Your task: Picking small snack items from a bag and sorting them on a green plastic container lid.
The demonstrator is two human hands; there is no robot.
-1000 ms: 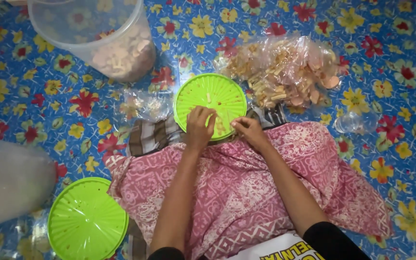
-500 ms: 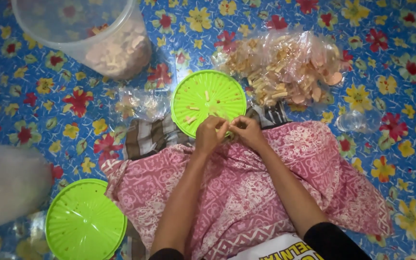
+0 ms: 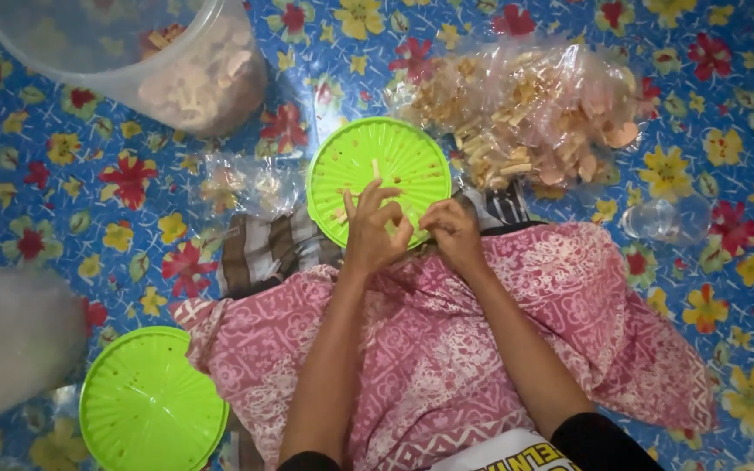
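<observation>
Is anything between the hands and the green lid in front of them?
Nothing visible. Left hand and right hand sit together at the near rim of the green lid, overlapping it. Whether they hold something small cannot be told.

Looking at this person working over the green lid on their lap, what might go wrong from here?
The green lid sits partly on the lap cloth, so it could tip and spill the small pieces on it. The open bag of chips lies right beside it; a nudge might scatter them over the floral mat. Both hands crowd the lid's near edge and might press it down.
</observation>
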